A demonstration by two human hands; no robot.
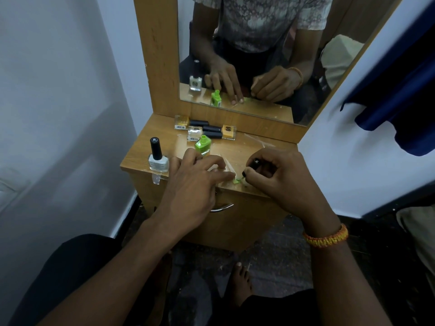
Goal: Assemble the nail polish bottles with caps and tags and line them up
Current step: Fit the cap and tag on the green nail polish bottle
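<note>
Head view: person seated at a small wooden dresser (pixel 150 147) with a mirror (pixel 259 55) behind it. Right hand (pixel 280 175) is curled round a black cap (pixel 255 164), pinching it with the brush end pointing down and left; green polish shows at the tip, touching the top near the front edge. Left hand (pixel 197 184) lies with fingers straight and spread, pressing on a clear plastic scrap (pixel 226 169) — holding nothing.

Green bottle (pixel 203 145) stands uncapped at about 11 o'clock from the left hand, just beyond its fingertips. White bottle (pixel 158 158), capped and upright, stands at 9 o'clock from the left hand, near the front-left corner. Three capped bottles (pixel 207 130) lie on their sides at 12 o'clock, touching one another, against the base of the mirror frame.

Judged step: capping the green bottle; the line-up has hardly begun, with one bottle upright and capped. Next move calls for lifting the cap, swinging it toward 11 o'clock over the open neck, lowering the brush straight in, then twisting while the left hand steadies the bottle. No tags can be made out.

Edges and room — both hands work right at the front edge. White bottle sits close to that edge; a nudge could tip it off. Bare room lies at 1 o'clock from the right hand; a wall closes the left side.
</note>
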